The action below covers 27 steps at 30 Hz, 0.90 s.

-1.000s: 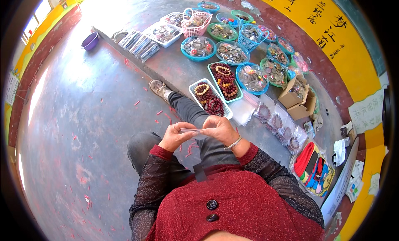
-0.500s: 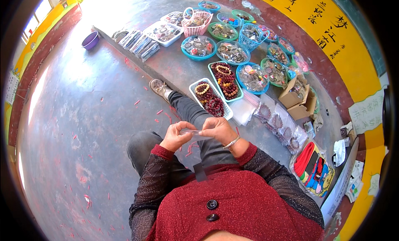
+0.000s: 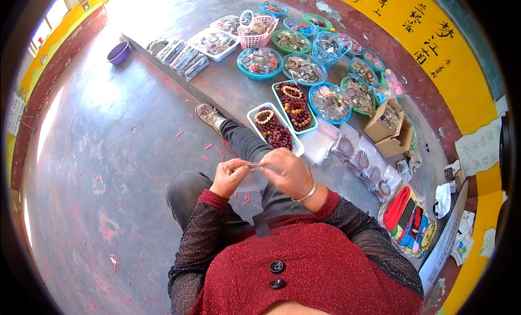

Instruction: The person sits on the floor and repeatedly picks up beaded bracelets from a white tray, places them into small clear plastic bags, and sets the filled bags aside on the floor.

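Observation:
In front of my lap my left hand (image 3: 229, 176) pinches one end of a small clear plastic bag (image 3: 254, 175). The fingers of my right hand (image 3: 287, 171), slightly smeared by motion, are closed at the bag's other end, so its top edge runs taut between both hands. The bag looks flat and see-through; I cannot make out anything inside. Just beyond my right hand, a white basket (image 3: 298, 147) holds dark red bead bracelets. Beside it is a pale green basket (image 3: 313, 123) of similar bracelets. A stack of clear bags (image 3: 319, 145) lies right of these.
Bagged bracelets (image 3: 362, 158) lie in a row at the right, near an open cardboard box (image 3: 394, 143). Several basins of packaged goods, including a blue basin (image 3: 260, 75), stand beyond. A purple basin (image 3: 118, 53) sits far left. Red scraps dot the floor (image 3: 108, 179).
My right hand has risen slightly and turned, its fingers now curled over the bag's edge. The bag's top edge is pulled straighter. My left hand has barely moved.

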{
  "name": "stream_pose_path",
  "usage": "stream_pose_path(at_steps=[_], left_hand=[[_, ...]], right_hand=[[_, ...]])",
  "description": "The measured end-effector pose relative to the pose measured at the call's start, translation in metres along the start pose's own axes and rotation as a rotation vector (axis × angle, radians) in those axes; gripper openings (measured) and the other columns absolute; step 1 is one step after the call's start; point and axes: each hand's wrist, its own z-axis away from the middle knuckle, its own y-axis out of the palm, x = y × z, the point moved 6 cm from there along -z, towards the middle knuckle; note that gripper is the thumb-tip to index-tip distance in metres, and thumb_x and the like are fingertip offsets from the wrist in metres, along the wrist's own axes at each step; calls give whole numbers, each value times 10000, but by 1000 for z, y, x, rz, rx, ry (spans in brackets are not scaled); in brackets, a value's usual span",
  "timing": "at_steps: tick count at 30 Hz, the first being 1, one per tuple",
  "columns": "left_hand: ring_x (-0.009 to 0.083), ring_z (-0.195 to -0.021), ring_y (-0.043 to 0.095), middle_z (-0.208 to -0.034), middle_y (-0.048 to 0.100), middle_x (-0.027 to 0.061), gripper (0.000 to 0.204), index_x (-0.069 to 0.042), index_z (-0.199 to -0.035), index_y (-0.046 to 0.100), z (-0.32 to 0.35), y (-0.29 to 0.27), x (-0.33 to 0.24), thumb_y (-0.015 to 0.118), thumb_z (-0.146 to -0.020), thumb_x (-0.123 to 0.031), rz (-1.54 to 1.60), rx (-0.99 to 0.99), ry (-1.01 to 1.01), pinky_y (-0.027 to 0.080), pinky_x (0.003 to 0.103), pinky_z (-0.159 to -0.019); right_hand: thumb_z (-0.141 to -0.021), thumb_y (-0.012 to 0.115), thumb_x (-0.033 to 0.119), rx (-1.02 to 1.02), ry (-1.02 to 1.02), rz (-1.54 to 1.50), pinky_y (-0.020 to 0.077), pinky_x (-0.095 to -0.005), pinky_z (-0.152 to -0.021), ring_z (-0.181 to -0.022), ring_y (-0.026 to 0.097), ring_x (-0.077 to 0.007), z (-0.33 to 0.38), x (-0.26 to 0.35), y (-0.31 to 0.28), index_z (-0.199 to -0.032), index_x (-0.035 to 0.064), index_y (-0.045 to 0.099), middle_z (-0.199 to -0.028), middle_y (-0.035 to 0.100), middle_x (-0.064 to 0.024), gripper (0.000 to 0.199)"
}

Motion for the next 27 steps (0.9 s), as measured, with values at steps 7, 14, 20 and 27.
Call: stream_pose_path(at_steps=[7, 14, 20, 27], left_hand=[[68, -743, 562, -771, 644, 27, 138, 34, -849, 653, -1, 5, 1, 587, -802, -78, -49, 29, 64, 449, 218, -674], [120, -707, 597, -730, 648, 89, 162, 17, -855, 671, -2, 2, 0, 579, -776, -90, 15, -79, 54, 465, 255, -650], [189, -688, 612, -773, 647, 103, 148, -1, -847, 682, 0, -4, -12, 584, -773, -83, -158, -247, 188, 477, 275, -641], [260, -794, 606, -861, 646, 125, 195, -22, -928, 666, 12, 2, -44, 593, -748, -41, -443, -355, 489, 479, 333, -726]], right_hand=[[-722, 590, 84, 119, -30, 325, 450, -357, -714, -820, 551, -266, 12, -3, 29, -835, 67, 584, -833, 578, -85, 115], [-713, 580, 80, 246, -185, 331, 453, -358, -740, -835, 557, -274, 12, 16, 34, -804, 49, 550, -844, 576, -102, 101], [-712, 590, 88, 392, 7, 189, 483, -397, -716, -810, 604, -301, 21, -4, 58, -852, 37, 538, -814, 600, -141, 157], [-745, 571, 155, 451, 102, 240, 492, -429, -632, -717, 617, -333, 12, -23, 70, -891, 30, 582, -754, 629, -159, 192]])
